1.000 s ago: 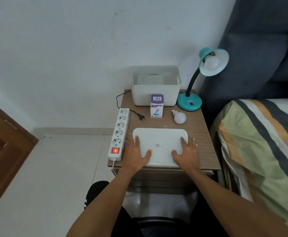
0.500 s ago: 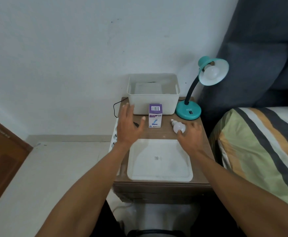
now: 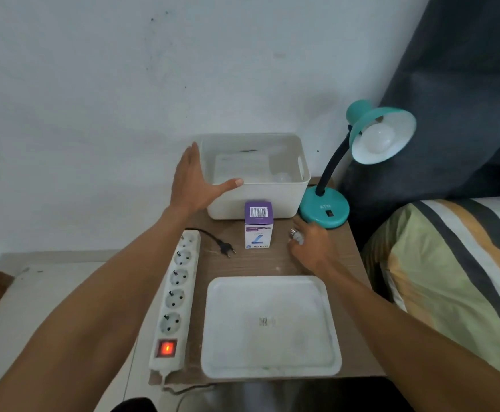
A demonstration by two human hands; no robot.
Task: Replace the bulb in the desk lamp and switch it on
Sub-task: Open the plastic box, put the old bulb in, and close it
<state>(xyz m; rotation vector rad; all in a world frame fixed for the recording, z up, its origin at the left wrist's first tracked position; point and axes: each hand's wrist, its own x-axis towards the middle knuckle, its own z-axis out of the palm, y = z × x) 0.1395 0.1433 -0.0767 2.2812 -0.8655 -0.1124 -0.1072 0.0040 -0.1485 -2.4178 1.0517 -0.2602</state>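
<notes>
A teal desk lamp stands at the back right of the wooden bedside table, its shade holding an unlit white bulb. The lamp's black plug lies loose on the table. My right hand is closed over a loose white bulb just in front of the lamp base; only the bulb's metal cap shows. My left hand is open, fingers spread, at the left front corner of the white bin. A purple and white bulb box stands in front of the bin.
A white power strip with a lit red switch runs along the table's left edge. A white tray lies at the front. Another bulb lies inside the bin. A striped bed is close on the right; a wall is behind.
Both hands left the tray and moved away from me. The left hand rose to the bin's corner; the right hand reached the loose bulb and closed over it.
</notes>
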